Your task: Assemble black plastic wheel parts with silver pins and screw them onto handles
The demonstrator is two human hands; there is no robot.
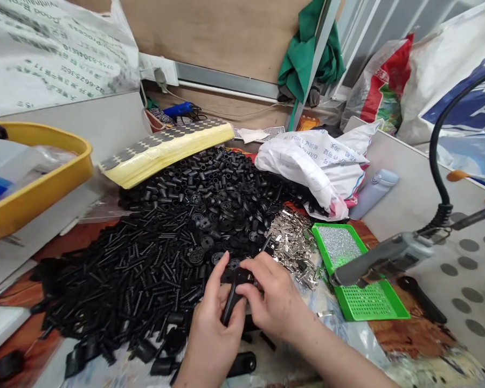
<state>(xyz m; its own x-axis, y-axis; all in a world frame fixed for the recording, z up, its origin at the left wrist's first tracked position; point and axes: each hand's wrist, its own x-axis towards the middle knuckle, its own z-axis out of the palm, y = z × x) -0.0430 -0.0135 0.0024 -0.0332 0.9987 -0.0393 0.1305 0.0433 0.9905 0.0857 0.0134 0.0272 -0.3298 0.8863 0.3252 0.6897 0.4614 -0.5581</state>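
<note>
Near the bottom middle, my left hand (216, 328) is wrapped round a black plastic part (233, 295) that slants upward. My right hand (270, 293) pinches the upper end of the same part between thumb and fingers. Behind both hands lies a big heap of black plastic pieces (145, 264), with screw-like rods at the left and short tubes and round discs further back. A pile of small silvery metal pieces (293, 242) lies just beyond my right hand. Another black piece with a rounded end (242, 364) rests on the table below my hands.
A grey electric screwdriver (383, 258) hangs at the right over green trays (372, 302), one holding small screws. A yellow-rimmed bin (40, 205) is at the left. Behind the heap are a yellow-edged sheet stack (170, 153) and a white bag (315, 161); a bottle (374, 191) stands beside the bag.
</note>
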